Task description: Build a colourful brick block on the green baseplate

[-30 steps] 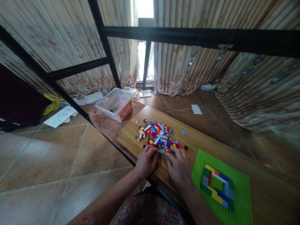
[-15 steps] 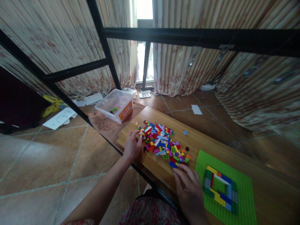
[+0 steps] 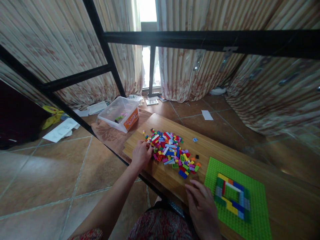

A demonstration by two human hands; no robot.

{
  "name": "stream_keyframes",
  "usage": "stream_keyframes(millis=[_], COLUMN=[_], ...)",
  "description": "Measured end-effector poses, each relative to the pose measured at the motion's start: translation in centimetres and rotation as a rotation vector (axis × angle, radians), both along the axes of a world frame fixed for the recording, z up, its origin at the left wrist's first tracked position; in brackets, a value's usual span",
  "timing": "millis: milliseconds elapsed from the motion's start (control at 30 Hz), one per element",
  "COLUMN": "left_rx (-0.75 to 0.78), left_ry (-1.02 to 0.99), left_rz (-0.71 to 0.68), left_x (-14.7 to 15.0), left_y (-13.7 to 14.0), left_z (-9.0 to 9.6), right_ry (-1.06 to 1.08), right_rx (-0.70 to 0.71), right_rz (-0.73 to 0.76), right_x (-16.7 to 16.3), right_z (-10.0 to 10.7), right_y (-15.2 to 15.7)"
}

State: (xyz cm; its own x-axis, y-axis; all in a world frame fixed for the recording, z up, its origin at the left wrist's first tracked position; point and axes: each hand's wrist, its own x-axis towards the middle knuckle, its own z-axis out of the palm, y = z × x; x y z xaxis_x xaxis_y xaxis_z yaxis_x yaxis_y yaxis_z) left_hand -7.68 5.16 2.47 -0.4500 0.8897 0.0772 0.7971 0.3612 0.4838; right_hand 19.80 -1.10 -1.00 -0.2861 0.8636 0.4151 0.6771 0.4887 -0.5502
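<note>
A loose pile of small colourful toy building bricks (image 3: 172, 150) lies on the wooden table. At the pile's left edge is my left hand (image 3: 141, 155), fingers bent and pinched together; whatever they hold is too small to make out. My right hand (image 3: 201, 203) rests on the wood between the pile and the green baseplate (image 3: 257, 206), its fingers loosely stretched and no brick visible in them. On the baseplate stands a hollow rectangle of bricks (image 3: 232, 210) in yellow, blue, grey, green, red and white. A blue brick (image 3: 182, 174) lies just beyond the right fingertips.
Past the table's far left end, a clear plastic box (image 3: 117, 115) with an orange label holds a few pieces. A single light-blue brick (image 3: 195, 140) lies apart behind the pile. Black metal bars (image 3: 175, 40) cross in front of curtains; papers (image 3: 60, 130) lie on the tiled floor.
My right hand has drawn slightly back from the blue brick at the pile's near end. My left hand stays at the pile's left edge. The whole view has shifted a little.
</note>
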Motion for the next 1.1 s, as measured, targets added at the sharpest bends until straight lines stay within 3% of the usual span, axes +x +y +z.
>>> stream_keyframes(millis=[467, 700, 833, 933, 1100], left_rx=[-0.062, -0.004, 0.153, 0.243, 0.121], left_ry=[0.065, -0.041, -0.344, -0.699, -1.086], left_rz=[0.000, -0.019, -0.022, -0.095, -0.234], left_x=[1.8, 2.0, 2.1, 3.3, 7.4], left_y=[-0.2, -0.3, 0.0, -0.3, -3.0], left_z=[0.8, 0.4, 0.8, 2.0, 4.4], right_ry=[0.034, 0.054, 0.148, 0.322, 0.747], right_rx=[-0.045, -0.039, -0.087, -0.257, -0.609], right_rz=[-0.034, -0.050, -0.068, -0.073, -0.164], right_x=[0.1, -0.1, -0.8, -1.8, -4.0], right_z=[0.2, 0.3, 1.4, 2.9, 5.9], right_y=[-0.5, -0.5, -0.2, 0.2, 1.6])
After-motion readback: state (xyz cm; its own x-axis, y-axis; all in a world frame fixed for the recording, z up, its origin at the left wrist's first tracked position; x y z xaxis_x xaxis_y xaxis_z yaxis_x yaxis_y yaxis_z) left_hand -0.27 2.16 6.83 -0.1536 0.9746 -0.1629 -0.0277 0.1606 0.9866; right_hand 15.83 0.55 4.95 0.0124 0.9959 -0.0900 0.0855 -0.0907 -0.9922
